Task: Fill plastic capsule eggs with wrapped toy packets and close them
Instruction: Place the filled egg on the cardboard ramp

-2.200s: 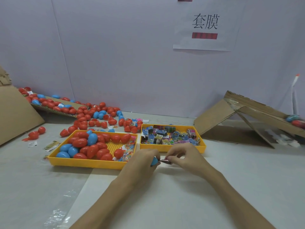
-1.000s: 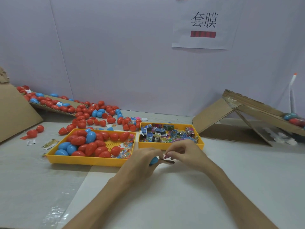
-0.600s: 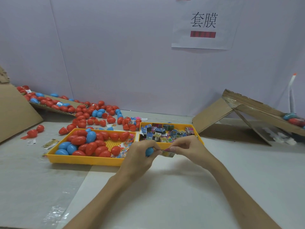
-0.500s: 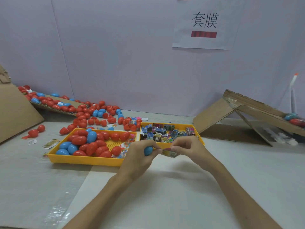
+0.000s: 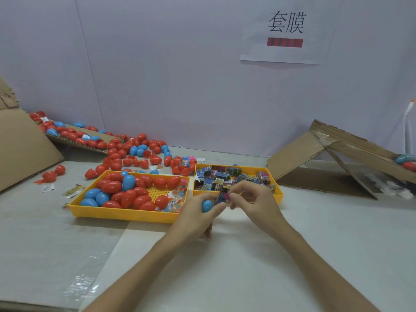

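Observation:
My left hand (image 5: pixel 195 214) grips a blue capsule egg (image 5: pixel 206 205) just in front of the trays. My right hand (image 5: pixel 255 204) pinches a wrapped toy packet (image 5: pixel 221 197) and holds it against the top of the egg. Whether the egg is open cannot be made out behind my fingers. A yellow tray (image 5: pixel 126 215) on the left holds several red and blue eggs. A second yellow tray (image 5: pixel 278 192) to its right holds several wrapped packets.
Many loose red and blue eggs (image 5: pixel 126 152) lie behind the left tray and on a cardboard ramp (image 5: pixel 74 140). A large cardboard sheet (image 5: pixel 20 149) leans at the far left. A folded cardboard chute (image 5: pixel 337 158) stands at the right with two eggs (image 5: pixel 406 162) on it.
Both hands rose from the table toward the packet tray with the egg and packet. The packet now stands more upright against the egg.

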Available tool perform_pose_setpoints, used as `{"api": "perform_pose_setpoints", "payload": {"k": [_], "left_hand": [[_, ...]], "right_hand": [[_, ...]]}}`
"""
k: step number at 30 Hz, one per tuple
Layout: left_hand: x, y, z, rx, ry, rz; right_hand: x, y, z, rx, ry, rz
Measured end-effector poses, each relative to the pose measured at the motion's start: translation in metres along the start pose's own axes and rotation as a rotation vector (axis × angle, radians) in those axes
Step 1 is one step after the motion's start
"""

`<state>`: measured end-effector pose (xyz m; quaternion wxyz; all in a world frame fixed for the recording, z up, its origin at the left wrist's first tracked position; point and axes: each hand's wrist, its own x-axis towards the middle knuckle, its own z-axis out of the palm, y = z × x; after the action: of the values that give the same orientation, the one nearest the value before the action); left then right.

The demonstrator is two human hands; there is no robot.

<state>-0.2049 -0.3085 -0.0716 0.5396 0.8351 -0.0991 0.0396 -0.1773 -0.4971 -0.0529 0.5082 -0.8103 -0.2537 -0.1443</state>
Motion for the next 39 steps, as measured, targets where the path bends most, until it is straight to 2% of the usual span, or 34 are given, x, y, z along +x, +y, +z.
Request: {"api": "perform_pose_setpoints", "payload": {"k": [5,14,21,26,31,39], "left_hand": [[0.0,0.001,0.005,0.107,0.037,0.009],[0.002,-0.004,0.009,0.104,0.162,0.025],[0.003,-0.003,0.007,0.102,0.214,0.03],[0.002,0.0,0.006,0.029,0.209,0.023],[0.001,0.003,0.004,-0.027,0.196,0.039],[0.001,0.005,0.003,-0.047,0.157,0.047]], "right_hand": [[0.0,-0.001,-0.001,-0.023,-0.009,0.0],[0.0,-0.003,0.003,-0.022,-0.066,-0.048],[0.001,-0.004,-0.004,0.073,-0.247,0.063],[-0.001,-0.002,0.0,-0.033,-0.414,0.104],[0.002,0.001,-0.007,0.035,-0.335,0.112],[0.005,0.008,-0.013,-0.019,-0.277,0.134]]}}
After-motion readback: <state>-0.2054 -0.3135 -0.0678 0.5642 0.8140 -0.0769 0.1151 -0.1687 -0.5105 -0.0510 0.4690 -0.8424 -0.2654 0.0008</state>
